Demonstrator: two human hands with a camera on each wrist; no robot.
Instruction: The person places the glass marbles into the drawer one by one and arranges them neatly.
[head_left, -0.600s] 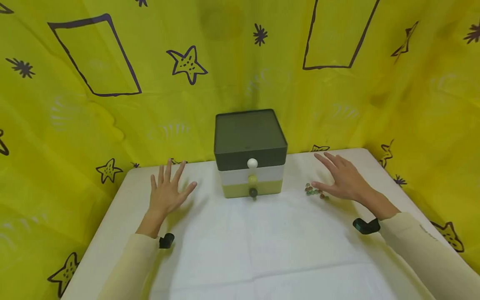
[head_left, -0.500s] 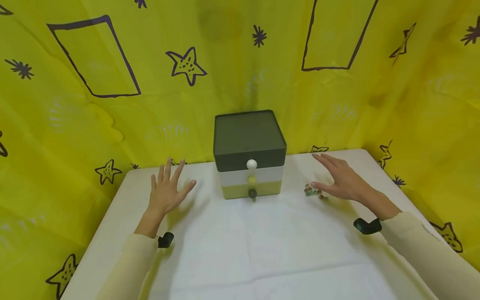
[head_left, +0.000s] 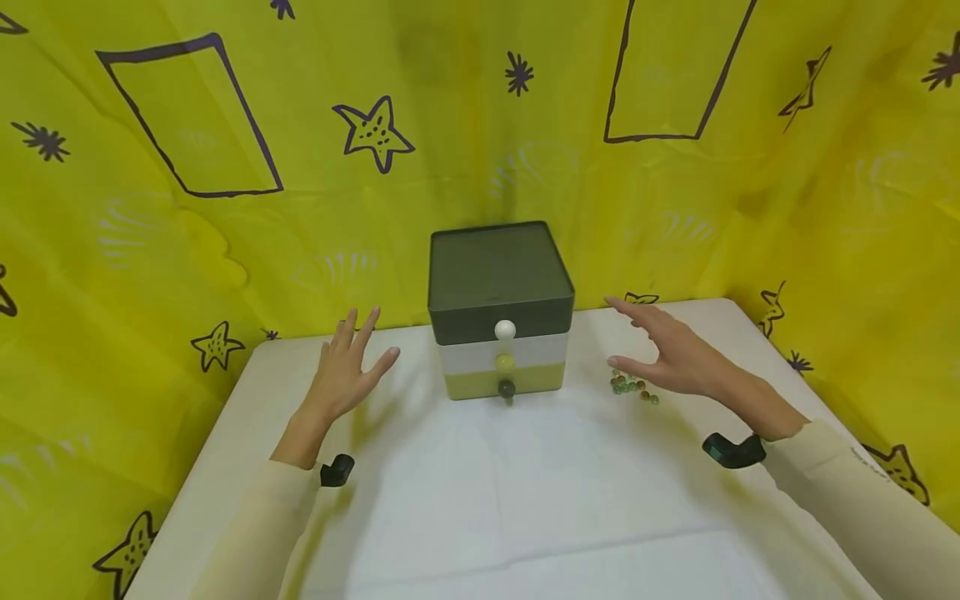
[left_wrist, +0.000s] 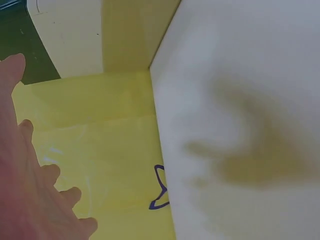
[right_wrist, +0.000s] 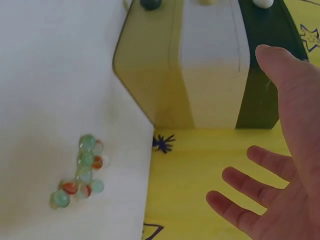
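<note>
A small drawer box [head_left: 501, 312] stands at the table's back, its three tiers dark green, white and yellow from the top. On its front are a white knob [head_left: 505, 330], a yellow knob [head_left: 506, 362] and a dark knob [head_left: 506, 388]. My left hand [head_left: 343, 379] is raised over the table left of the box, fingers spread, holding nothing. My right hand [head_left: 678, 354], fingers extended and thumb apart, hovers to the right of the box. Below its thumb lie several glass marbles [right_wrist: 86, 159], green and orange-red, partly hidden by the hand in the head view.
A white cloth covers the table [head_left: 480, 492]. Behind and beside it hangs a yellow curtain [head_left: 465, 117] with drawn stars and shapes, close against the table's back edge. Dark wrist devices, such as the one on the right [head_left: 733, 451], sit at both cuffs.
Both hands have turned and shifted slightly inward toward the box, with the left fingers closer together. The box and marbles stay where they were.
</note>
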